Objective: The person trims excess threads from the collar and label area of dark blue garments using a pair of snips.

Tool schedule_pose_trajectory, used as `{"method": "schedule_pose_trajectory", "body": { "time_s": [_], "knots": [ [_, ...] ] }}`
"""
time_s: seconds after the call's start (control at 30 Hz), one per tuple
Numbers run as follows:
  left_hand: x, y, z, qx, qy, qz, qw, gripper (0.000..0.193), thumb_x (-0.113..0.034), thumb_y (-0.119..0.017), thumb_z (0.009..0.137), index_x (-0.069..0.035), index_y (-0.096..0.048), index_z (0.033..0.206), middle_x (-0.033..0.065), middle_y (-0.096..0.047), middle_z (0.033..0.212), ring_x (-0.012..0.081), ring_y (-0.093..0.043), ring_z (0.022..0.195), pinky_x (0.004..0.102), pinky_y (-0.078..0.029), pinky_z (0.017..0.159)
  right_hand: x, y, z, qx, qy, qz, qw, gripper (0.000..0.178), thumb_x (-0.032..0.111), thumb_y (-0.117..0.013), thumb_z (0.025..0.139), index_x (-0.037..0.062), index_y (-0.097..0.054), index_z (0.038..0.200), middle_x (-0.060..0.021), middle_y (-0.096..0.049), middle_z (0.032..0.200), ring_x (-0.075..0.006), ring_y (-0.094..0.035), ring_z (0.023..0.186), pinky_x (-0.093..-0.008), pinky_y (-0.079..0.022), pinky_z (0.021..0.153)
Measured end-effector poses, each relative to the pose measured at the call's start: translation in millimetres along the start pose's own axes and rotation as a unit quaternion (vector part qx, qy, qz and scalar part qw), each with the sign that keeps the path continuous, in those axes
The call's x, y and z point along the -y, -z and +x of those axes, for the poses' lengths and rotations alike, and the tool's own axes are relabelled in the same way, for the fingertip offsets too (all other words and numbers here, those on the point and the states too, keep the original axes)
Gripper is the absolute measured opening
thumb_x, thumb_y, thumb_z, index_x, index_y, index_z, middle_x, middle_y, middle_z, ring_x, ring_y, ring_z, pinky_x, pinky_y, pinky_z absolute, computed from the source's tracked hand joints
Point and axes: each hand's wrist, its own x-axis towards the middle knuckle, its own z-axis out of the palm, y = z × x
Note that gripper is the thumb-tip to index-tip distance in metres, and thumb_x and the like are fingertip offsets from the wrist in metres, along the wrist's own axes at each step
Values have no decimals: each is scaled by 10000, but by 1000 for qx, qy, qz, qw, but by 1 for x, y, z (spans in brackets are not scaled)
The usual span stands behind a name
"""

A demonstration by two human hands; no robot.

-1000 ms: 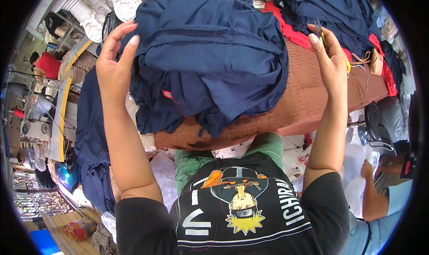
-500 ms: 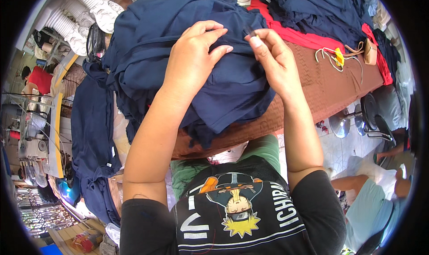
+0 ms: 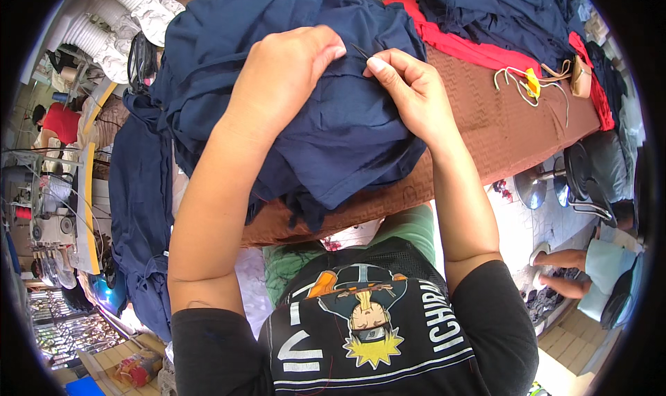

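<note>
A large heap of navy blue cloth (image 3: 333, 118) lies bunched over the table in front of me. Above it my left hand (image 3: 288, 66) is closed, thumb pressed toward the fingertips; whatever it pinches is too small to make out. Just to its right, my right hand (image 3: 409, 87) grips a small dark pointed tool (image 3: 360, 51) between thumb and forefinger. The tool's thin tip points up and left, toward my left fingertips. Most of it is hidden in the hand, so its exact kind does not show.
A brown patterned cloth (image 3: 492, 125) covers the table. Red fabric (image 3: 465, 41), more navy cloth (image 3: 499, 14) and a yellow piece with cords (image 3: 532, 82) lie to the right. Navy garments (image 3: 139, 209) hang at left, near sewing machines (image 3: 55, 222). Another person sits at far right.
My left hand has moved slightly left and its fingers have closed together. The right hand has shifted a little left and down, and the tool's tip shows more clearly.
</note>
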Motion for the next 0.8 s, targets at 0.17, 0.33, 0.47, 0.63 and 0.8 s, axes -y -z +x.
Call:
{"method": "schedule_pose_trajectory", "body": {
  "time_s": [0.17,0.33,0.47,0.63,0.8],
  "knots": [
    [4,0,2,28,32,-32,999,140,-157,-615,932,-29,-632,984,88,-681,769,169,-657,671,274,-519,648,-3,0,-1,9,-5,2,1000,291,317,-656,921,31,-696,957,-35,-683,776,-79,-583,735,-261,-472,690],
    [0,1,3,26,43,-50,997,130,-146,-598,942,-32,-613,1002,76,-678,760,170,-658,668,281,-520,643,-2,1,-2,17,-23,-21,999,291,325,-664,913,40,-691,965,-31,-632,710,-82,-539,672,-267,-453,638],
    [-1,3,3,21,16,-25,999,126,-145,-596,942,-35,-607,1001,72,-675,745,176,-658,656,285,-522,634,3,1,-2,24,-26,-41,999,294,327,-665,911,39,-685,965,-49,-610,680,-93,-527,636,-277,-443,607],
    [-6,11,6,-24,-77,26,996,170,-188,-590,947,-31,-618,889,102,-682,871,183,-661,787,307,-515,698,14,1,-2,12,-5,-94,996,284,319,-663,910,38,-682,950,-68,-598,655,-112,-531,609,-287,-441,587],
    [-9,79,3,109,-174,-450,869,391,-338,-557,957,-41,-613,709,163,-660,964,238,-617,907,335,-477,770,27,13,-4,-25,52,-79,995,282,312,-665,910,33,-678,949,-59,-596,644,-115,-534,602,-287,-444,581]
  ]
}}
